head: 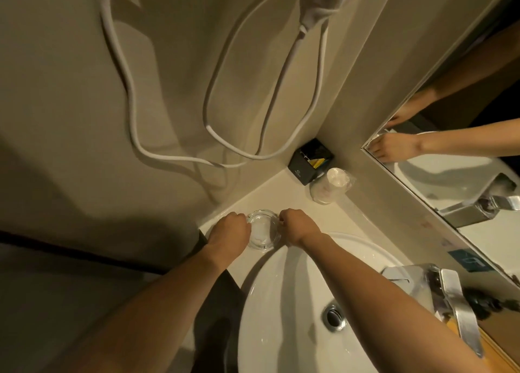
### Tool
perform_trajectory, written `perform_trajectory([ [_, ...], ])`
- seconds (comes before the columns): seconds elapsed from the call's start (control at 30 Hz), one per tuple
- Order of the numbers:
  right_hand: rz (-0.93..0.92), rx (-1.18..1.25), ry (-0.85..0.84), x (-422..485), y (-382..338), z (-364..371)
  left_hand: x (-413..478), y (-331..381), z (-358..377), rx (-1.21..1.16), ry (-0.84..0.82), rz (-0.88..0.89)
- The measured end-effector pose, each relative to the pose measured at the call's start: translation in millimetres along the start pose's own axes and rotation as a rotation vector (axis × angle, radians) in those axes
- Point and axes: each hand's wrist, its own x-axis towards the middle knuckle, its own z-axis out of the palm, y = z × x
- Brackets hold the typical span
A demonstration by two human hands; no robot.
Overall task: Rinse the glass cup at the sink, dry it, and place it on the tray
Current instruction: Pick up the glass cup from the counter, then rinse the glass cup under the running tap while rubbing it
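A clear, low glass cup [263, 230] sits on the white counter [284, 192] just left of the sink basin [284, 302]. My left hand [229, 230] grips its left rim and my right hand [298, 227] pinches its right rim. The glass rests on the counter between both hands. A tray is not in view.
A chrome tap [450, 302] stands at the basin's right, with the drain [336, 317] below it. In the counter's corner sit a black amenity box [308, 161] and wrapped paper cups [330, 185]. A white hair dryer cord [197, 158] hangs on the wall. A mirror [464, 147] lines the right.
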Motion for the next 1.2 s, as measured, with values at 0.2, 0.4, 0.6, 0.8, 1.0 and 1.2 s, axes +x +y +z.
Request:
perform_trajectory([
  [0.2,0.001,0.025,0.033,5,-4,2,4,8,3,-0.065,-0.063,-0.105],
  [0.4,0.010,0.048,0.067,-3,-8,-3,4,14,-7,-0.095,-0.069,-0.132],
  [0.6,-0.027,0.089,0.196,-26,-9,-31,4,21,-37,-0.198,0.004,-0.070],
  [0.8,-0.001,0.179,0.322,-76,2,-58,-17,39,-75,-0.232,0.105,0.101],
  [1.0,0.121,0.333,0.387,-145,20,-55,-46,57,-84,-0.413,0.047,0.245],
  [1.2,0.301,0.473,0.477,-208,31,-16,-78,72,-69,-0.765,-0.157,0.249],
])
